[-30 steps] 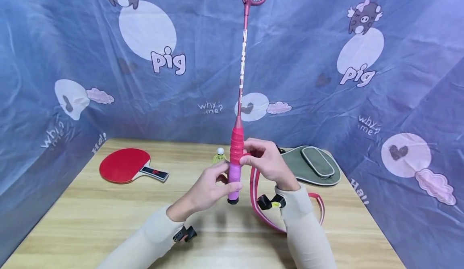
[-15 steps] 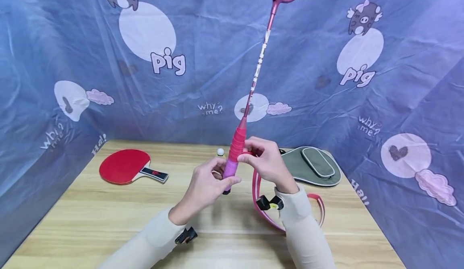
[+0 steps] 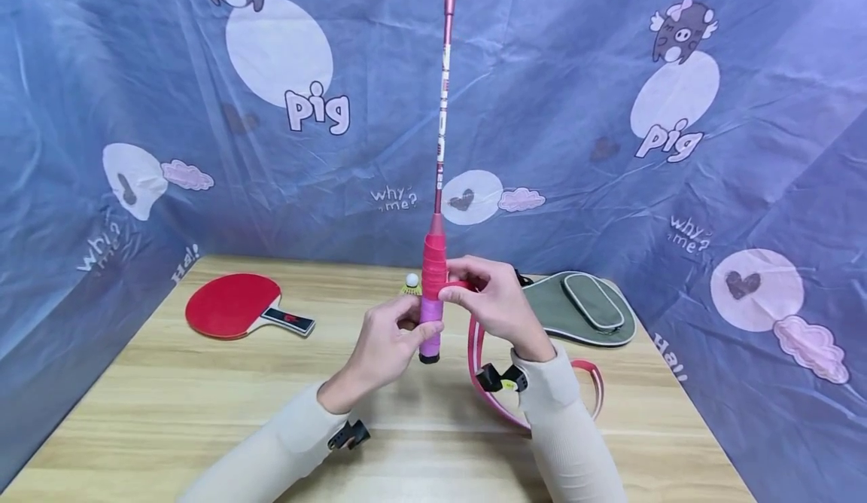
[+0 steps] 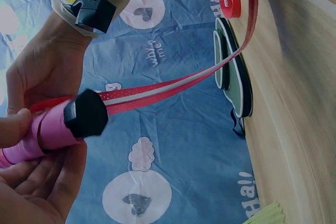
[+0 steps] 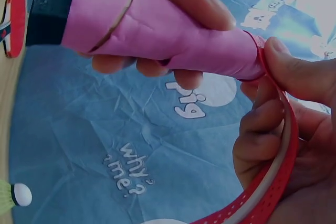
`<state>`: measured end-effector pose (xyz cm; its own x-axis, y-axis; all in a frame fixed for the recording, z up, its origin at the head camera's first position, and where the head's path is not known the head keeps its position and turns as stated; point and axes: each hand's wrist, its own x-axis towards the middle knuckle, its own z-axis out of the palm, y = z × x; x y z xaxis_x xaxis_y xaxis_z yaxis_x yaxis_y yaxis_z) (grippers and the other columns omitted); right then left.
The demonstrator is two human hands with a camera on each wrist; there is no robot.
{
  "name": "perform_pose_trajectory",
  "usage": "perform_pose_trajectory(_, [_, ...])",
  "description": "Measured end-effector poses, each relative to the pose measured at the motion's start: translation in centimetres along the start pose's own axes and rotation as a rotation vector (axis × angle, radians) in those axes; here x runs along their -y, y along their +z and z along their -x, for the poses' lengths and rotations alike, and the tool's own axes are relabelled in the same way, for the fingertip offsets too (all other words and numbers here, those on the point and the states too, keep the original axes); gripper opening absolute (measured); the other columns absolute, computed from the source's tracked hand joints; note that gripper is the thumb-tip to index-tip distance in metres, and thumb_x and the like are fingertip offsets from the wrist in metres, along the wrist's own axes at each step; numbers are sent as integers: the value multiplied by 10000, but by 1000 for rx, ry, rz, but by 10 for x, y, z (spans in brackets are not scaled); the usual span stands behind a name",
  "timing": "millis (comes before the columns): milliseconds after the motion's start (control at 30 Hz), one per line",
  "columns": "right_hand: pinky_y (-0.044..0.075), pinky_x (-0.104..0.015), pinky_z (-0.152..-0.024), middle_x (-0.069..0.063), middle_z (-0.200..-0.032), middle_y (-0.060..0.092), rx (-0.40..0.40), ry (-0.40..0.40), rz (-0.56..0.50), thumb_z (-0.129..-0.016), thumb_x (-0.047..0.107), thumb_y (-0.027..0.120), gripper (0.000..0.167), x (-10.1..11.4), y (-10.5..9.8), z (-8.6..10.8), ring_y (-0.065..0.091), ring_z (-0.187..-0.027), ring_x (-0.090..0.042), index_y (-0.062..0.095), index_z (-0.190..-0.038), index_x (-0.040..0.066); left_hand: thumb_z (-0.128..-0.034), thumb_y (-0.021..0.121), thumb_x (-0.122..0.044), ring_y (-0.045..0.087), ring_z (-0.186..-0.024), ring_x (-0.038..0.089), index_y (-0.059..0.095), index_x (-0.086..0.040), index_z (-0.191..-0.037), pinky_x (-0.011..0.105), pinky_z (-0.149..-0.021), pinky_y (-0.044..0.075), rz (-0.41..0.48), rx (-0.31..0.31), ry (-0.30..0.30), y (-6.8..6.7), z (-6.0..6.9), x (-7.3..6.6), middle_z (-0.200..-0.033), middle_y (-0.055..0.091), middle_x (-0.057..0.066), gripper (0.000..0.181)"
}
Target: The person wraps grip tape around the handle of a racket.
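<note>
A pink badminton racket stands nearly upright above the table, its head cut off by the top of the head view. Red grip tape covers the upper handle; the lower handle is purple-pink with a black butt cap. My left hand grips the lower handle between thumb and fingers. My right hand pinches the red tape right at the edge of the wrapped part. From there the loose tape, with a white stripe down its inner side, hangs in a curve to the table.
A red table tennis bat lies at the left of the wooden table. Behind the handle sits a yellow shuttlecock with a white tip. At the back right lies a green bat case. Blue printed cloth encloses the table.
The racket leaned to the right half a second ago and now stands near upright again, slightly left of its first position. Both hands keep their holds on handle and tape.
</note>
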<state>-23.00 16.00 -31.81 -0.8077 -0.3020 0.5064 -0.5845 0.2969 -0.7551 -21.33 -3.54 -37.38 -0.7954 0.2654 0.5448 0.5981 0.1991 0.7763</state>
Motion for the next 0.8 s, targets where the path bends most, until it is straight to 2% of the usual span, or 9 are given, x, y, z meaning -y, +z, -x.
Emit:
perform_pose_trajectory(133, [454,-188,-585,14,-872,722,33,35,-70,-850,73,802,327,0,-3,0,559,-689,-55,729,-1164,17,-921,742,-120,669,-797,106,714,-42,-1062,266,-747,607,50,59,36,-2,0,2,-890,718,88,164])
perform_pose_trajectory(300, [514,-200,-638,141,-955,749,76,31,-129,-864,111,797,320,1,-7,-1,614,-738,-62,728,-1150,-15,-956,687,-89,686,-889,118,691,-7,-1118,295,-835,609,121,139,58,-6,-2,2,-970,730,131,182])
perform_pose_trajectory(533, [557,-217,-682,110,-926,754,107,-5,-237,-870,150,798,350,-5,-12,1,655,-772,-60,709,-1123,-75,-1011,586,-72,643,-892,76,644,61,-1185,277,-806,579,311,282,52,-9,-4,1,-997,690,233,226])
perform_pose_trajectory(600, [556,-215,-675,99,-894,753,110,-7,-272,-869,189,803,338,-8,-12,1,655,-760,-54,723,-1106,-38,-1027,563,-95,647,-878,79,621,92,-1212,284,-797,582,371,320,43,-9,-4,2,-1000,668,274,269])
perform_pose_trajectory(700, [559,-221,-662,83,-890,750,142,-5,-341,-865,251,807,271,-14,-11,0,658,-741,-56,755,-1076,88,-1040,544,-120,660,-890,75,595,128,-1228,290,-814,591,429,362,37,-8,-4,2,-1023,642,335,315])
perform_pose_trajectory(800, [585,-245,-661,73,-905,747,212,2,-408,-857,308,807,238,-18,-11,2,669,-733,-63,767,-1070,209,-1048,530,-126,658,-993,49,576,164,-1235,271,-892,582,451,404,49,-8,-2,3,-1139,631,378,348])
